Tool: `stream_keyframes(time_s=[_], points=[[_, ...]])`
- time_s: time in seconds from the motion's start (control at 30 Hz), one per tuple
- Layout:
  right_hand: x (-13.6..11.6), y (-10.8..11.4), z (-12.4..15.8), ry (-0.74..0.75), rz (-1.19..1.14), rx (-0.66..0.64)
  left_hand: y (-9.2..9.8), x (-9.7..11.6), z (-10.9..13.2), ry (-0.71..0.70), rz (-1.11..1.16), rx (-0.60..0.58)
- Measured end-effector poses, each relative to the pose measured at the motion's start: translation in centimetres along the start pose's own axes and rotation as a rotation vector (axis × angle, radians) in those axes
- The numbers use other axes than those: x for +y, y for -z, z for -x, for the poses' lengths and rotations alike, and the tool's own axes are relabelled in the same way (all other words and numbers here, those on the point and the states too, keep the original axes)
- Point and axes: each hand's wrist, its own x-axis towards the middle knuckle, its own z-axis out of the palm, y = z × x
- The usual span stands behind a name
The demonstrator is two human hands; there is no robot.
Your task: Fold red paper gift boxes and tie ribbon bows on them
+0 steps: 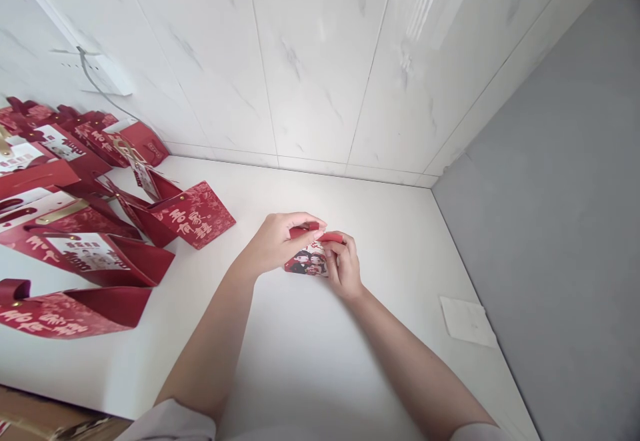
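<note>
A small red and white gift box, printed with a cartoon couple, stands on the white table between my hands. My left hand reaches over its left side, thumb and fingers pinching the red top edge. On the right, my right hand grips the box's side and a red flap at the top, its fingers bent. Both hands touch the box, and they cover much of its top and sides.
Several red gift bags crowd the left side of the table. A cable runs down from a wall socket behind them. A white paper lies near the right edge by a grey panel. A cardboard box shows at lower left.
</note>
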Motion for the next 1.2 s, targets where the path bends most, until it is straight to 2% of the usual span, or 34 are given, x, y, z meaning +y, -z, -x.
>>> stream_keyframes(time_s=[0.27,0.4,0.47,0.57,0.67,0.77,0.9,1.03,1.1,1.2], points=[[0.1,0.1,0.1,-0.015,0.019,-0.015,0.0,-0.4,0.0,-0.021,-0.027,0.067],[0.5,-0.1,-0.1,-0.135,0.035,-0.1,0.3,-1.3,-0.5,-0.003,-0.025,0.078],[0.8,-0.3,-0.2,-0.231,0.03,-0.136,0.1,-2.4,-1.2,-0.033,-0.026,0.187],[1.4,-0.5,-0.2,-0.399,-0.037,-0.133,-1.1,-5.1,-2.2,-0.064,0.023,0.423],[1.9,-0.7,-0.2,-0.55,-0.128,-0.131,-3.4,-8.1,-2.6,0.057,0.144,0.545],[2.2,-0.5,-0.4,-0.565,-0.143,-0.146,-5.9,-10.6,-2.3,0.175,0.256,0.548],[2.6,-0.1,-0.8,-0.452,-0.174,-0.124,-7.9,-12.5,-2.6,0.171,0.497,0.503],[3.2,0.1,-0.7,-0.45,-0.187,-0.074,-8.4,-13.5,-3.9,0.173,0.689,0.434],[3.3,0.1,-0.6,-0.462,-0.193,-0.064,-8.5,-13.7,-4.3,0.177,0.678,0.438],[3.2,0.1,-0.6,-0.49,-0.249,-0.062,-8.4,-13.6,-4.3,0.157,0.544,0.516]])
